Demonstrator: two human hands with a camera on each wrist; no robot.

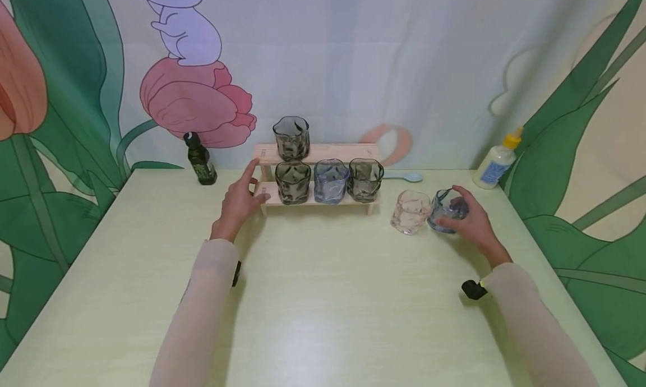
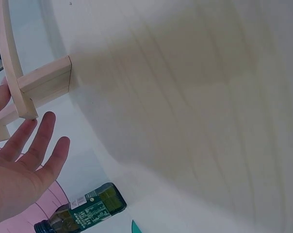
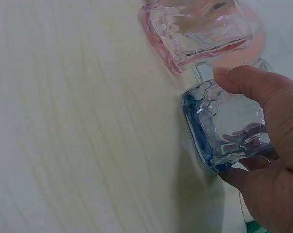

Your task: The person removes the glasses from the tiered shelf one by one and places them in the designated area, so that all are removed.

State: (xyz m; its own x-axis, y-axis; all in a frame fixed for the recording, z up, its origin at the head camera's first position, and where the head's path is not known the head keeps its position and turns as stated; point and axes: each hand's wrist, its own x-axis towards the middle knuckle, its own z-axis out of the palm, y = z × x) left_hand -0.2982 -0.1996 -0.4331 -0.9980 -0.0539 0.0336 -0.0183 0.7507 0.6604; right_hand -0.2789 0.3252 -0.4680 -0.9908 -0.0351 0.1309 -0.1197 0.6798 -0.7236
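My right hand (image 1: 471, 221) grips a wavy blue glass (image 1: 444, 210) between thumb and fingers, at the right of the table. Close beside it stands a pale pink glass (image 1: 410, 212), also in the right wrist view. Straight fingers of my left hand (image 1: 238, 204) touch the left end of a two-step wooden stand (image 1: 323, 150), the thumb at its lower shelf. On the upper step sits a grey glass (image 1: 291, 139). The lower step bears a dark greenish glass (image 1: 292, 184), a blue glass (image 1: 331, 182) and a dark grey glass (image 1: 365, 180) in a row.
A dark green bottle (image 1: 202, 160) stands at the back left. At the back right is a white bottle with a yellow cap (image 1: 497, 161). Behind the pink glass lies a light blue spoon (image 1: 411, 177). A printed curtain (image 1: 404, 67) hangs along the back edge.
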